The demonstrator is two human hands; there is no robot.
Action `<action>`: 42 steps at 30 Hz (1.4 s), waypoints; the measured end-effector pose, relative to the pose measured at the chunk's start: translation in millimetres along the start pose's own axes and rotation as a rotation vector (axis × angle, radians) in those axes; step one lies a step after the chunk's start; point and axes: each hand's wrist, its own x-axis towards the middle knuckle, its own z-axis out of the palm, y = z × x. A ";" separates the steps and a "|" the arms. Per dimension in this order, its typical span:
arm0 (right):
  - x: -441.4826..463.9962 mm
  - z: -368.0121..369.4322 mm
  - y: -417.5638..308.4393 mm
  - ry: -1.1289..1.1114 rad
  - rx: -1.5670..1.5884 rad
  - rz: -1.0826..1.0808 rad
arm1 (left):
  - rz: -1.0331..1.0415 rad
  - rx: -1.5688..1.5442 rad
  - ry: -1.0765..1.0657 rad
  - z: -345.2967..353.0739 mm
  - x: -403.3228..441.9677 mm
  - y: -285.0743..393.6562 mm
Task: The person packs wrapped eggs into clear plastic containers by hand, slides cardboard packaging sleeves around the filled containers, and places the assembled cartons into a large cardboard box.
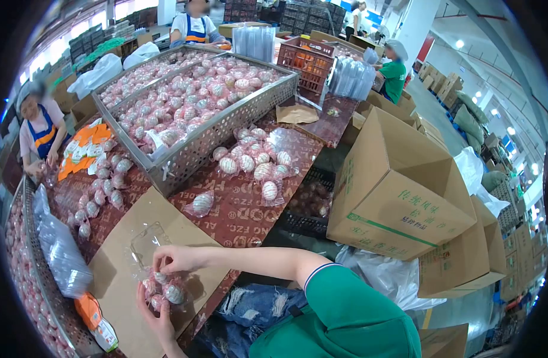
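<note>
A clear plastic clamshell box (pixel 146 241) lies on a brown cardboard sheet (pixel 128 221), its lid tilted up. Several wrapped eggs (pixel 174 293) in pinkish film sit in its near part. My right hand (pixel 177 260) bends over them from above, fingers closed on a wrapped egg. Beside the eggs, my left hand (pixel 156 313) curves along the near left side with its fingers apart. A single wrapped egg (pixel 201 204) rests on the red patterned table just beyond the cardboard, and a loose cluster of wrapped eggs (pixel 262 158) lies farther off.
A perforated metal tray (pixel 211 131) heaped with wrapped eggs stands ahead. Stacked clear boxes (pixel 62 256) and orange labels (pixel 86 146) are at left. Large cardboard cartons (pixel 399 191) stand at right. Co-workers (pixel 42 128) are at left, at the back and beyond the cartons.
</note>
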 end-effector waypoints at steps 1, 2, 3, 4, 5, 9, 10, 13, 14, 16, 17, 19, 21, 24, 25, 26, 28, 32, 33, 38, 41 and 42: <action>4.1 2.3 5.9 0.077 -0.130 -0.162 | 0.008 -0.016 -0.009 -0.8 0.0 -2.0; 6.6 2.9 -0.8 0.072 -0.194 -0.133 | 0.016 -0.031 -0.017 -1.1 0.5 -1.2; 3.7 2.4 -6.4 0.074 -0.191 -0.133 | 0.015 -0.029 -0.020 -1.7 0.5 0.2; -1.6 0.6 -11.9 0.159 -0.179 0.079 | 0.012 -0.034 -0.024 -1.7 -0.3 2.5; -6.2 -0.6 -20.1 0.242 -0.167 0.293 | 0.010 -0.040 -0.027 -0.5 -0.8 4.3; 5.7 -5.0 5.2 0.065 0.168 0.348 | 0.017 0.014 -0.037 -1.6 -1.7 -6.9; 6.7 -8.8 -0.2 -0.036 0.313 0.407 | 0.008 0.051 -0.041 -2.5 -2.0 -4.6; 17.2 -4.8 11.1 -0.135 0.170 0.031 | -0.053 -0.007 -0.034 -1.6 -2.4 5.9; 19.8 -4.4 16.9 -0.209 -0.098 -0.177 | -0.210 -0.191 -0.037 -0.4 -5.4 3.5; 1.0 1.7 -7.6 -0.264 -0.466 -0.298 | -0.197 -0.233 0.018 8.2 -10.6 -4.0; -14.7 1.7 -27.6 -0.298 -0.635 -0.355 | -0.178 -0.279 0.070 11.7 -10.6 -5.8; -25.8 11.8 -22.5 -0.293 -0.744 -0.335 | -0.180 -0.208 0.062 14.4 -6.4 -3.0; -32.0 26.2 -9.5 -0.022 -0.857 -0.423 | -0.187 -0.128 0.049 16.5 -6.7 -2.5; -33.1 20.6 13.7 0.061 -0.781 -0.580 | -0.175 -0.283 0.153 22.9 -7.1 9.8; -32.6 21.8 22.7 0.104 -0.777 -0.667 | -0.126 -0.272 0.204 22.6 -9.7 18.6; -32.0 23.1 25.2 0.106 -0.771 -0.670 | -0.074 -0.262 0.253 22.5 -9.6 26.2; -32.8 24.4 29.5 0.122 -0.836 -0.725 | 0.028 -0.154 0.151 6.5 -12.5 7.6; -34.0 31.9 31.3 0.193 -0.826 -0.744 | 0.047 0.009 0.031 1.9 -14.2 -5.7; -35.7 33.7 28.9 0.204 -0.812 -0.690 | 0.027 0.004 0.042 0.2 -15.5 -15.4; -42.6 33.6 20.4 0.181 -0.767 -0.587 | 0.005 0.035 0.039 -7.7 -11.4 -6.6; -42.1 36.1 19.6 0.171 -0.843 -0.576 | 0.145 0.448 -0.264 -28.2 16.5 45.0; -40.8 35.7 19.2 0.161 -0.836 -0.586 | 0.179 0.496 -0.246 -27.3 26.6 56.1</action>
